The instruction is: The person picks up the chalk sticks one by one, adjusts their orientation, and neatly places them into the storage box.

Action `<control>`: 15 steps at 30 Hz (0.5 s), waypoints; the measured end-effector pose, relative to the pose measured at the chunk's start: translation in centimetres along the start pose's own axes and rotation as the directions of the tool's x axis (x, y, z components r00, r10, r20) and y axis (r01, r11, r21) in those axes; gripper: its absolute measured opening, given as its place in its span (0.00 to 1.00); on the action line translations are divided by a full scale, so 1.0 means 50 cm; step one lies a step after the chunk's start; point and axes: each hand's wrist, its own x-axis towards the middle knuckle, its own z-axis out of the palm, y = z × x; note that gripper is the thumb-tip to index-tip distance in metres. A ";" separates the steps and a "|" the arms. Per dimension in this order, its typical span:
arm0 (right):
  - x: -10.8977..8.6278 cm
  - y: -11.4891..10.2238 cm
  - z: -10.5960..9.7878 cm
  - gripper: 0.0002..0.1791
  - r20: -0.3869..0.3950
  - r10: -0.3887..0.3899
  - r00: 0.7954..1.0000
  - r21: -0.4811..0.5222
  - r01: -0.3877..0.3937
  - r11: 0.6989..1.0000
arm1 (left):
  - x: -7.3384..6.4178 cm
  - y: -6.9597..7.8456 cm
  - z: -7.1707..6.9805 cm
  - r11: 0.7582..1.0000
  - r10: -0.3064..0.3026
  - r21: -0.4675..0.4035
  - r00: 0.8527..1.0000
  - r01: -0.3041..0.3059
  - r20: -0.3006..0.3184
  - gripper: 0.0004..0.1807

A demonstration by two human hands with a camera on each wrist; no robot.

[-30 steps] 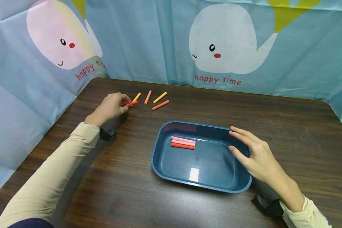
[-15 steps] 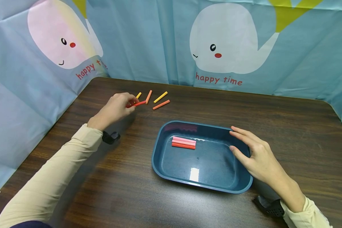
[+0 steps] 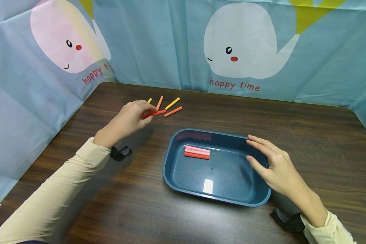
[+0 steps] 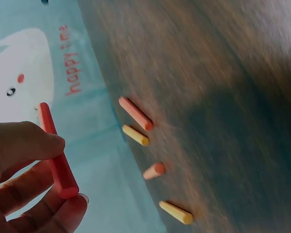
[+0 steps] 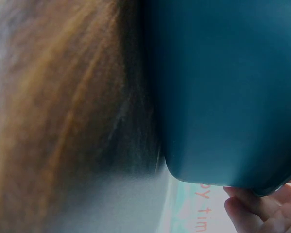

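A person's two bare hands work over a dark wood-grain surface [image 3: 308, 135]. The left hand [image 3: 126, 118], toward the far left, pinches a red stick [image 3: 160, 113] in its grip, thumb on one side and fingers on the other. Near it on the surface lie four more sticks: a yellow stick [image 3: 149, 100] partly hidden behind the hand, an orange stick [image 3: 160, 101], a second yellow stick [image 3: 172, 103] and a second orange stick [image 3: 173, 112]. Nearer the person sits a dark blue tray [image 3: 225, 179]. Inside, toward its far left, three sticks lie side by side, touching: two pink sticks [image 3: 197, 148] and one red chalk-like piece [image 3: 196, 156]. The right hand [image 3: 276, 166] is at the tray's right end, grip spread, fingers touching the rim. Behind hangs a blue curtain [image 3: 155, 44] printed with whales and "happy time".
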 end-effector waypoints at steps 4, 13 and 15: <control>0.000 0.000 0.000 0.28 0.002 0.000 1.000 -0.001 0.000 1.000 | -0.004 0.020 -0.002 1.000 0.026 -0.006 1.000 -0.026 -0.003 0.12; 0.001 0.000 -0.001 0.30 0.008 0.009 1.000 -0.015 -0.009 1.000 | -0.016 0.065 0.000 0.990 0.134 -0.041 0.991 -0.135 -0.026 0.14; 0.001 0.000 -0.001 0.30 0.009 0.009 1.000 -0.016 -0.009 1.000 | -0.019 0.076 0.001 0.986 0.155 -0.056 0.988 -0.156 -0.022 0.15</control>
